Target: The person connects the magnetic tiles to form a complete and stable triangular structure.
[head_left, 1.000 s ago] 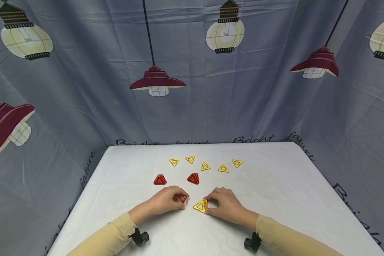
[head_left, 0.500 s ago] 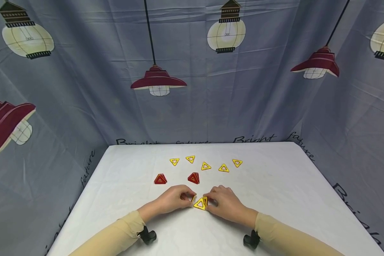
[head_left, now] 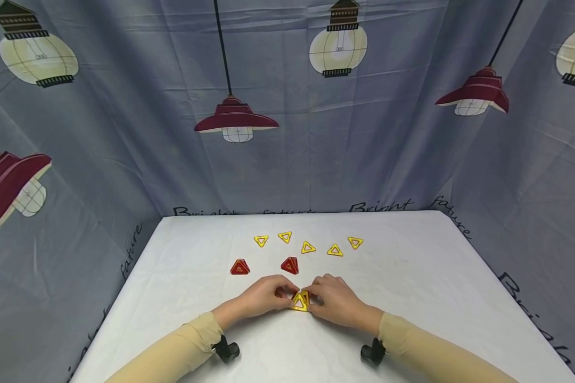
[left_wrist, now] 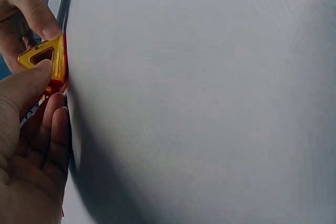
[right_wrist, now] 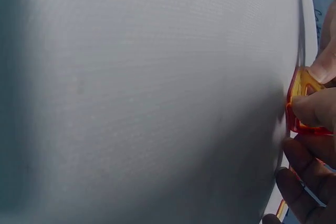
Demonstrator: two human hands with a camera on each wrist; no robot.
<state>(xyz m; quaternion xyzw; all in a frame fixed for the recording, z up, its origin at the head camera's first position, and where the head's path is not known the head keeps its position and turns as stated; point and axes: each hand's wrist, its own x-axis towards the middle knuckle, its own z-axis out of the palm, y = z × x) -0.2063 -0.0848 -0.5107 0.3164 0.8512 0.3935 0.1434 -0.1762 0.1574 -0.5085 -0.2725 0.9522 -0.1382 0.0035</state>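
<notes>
In the head view, yellow triangular tiles [head_left: 300, 309] with open centres stand joined as a small pyramid shape on the white table, between both hands. My left hand [head_left: 267, 295] pinches a tile at its left side, thumb on the face. From the right, my right hand [head_left: 336, 302] pinches the other side, fingertips near the top. Up close in the left wrist view, the yellow tile shape [left_wrist: 60, 59] shows a red edge along its far side. The same yellow tile [right_wrist: 298, 85] appears at the right margin of the right wrist view, partly covered by fingers.
Two small red pyramids [head_left: 240, 267] stand beyond the hands, the second red pyramid [head_left: 289, 265] just behind the yellow shape. Farther back, several flat yellow triangles [head_left: 335, 254] lie spread in a loose row on the white table [head_left: 412, 298]. A printed grey-blue curtain [head_left: 287, 175] hangs behind.
My left hand has moved right with its tile until it meets the yellow tiles in my right hand. The right hand has shifted only slightly.
</notes>
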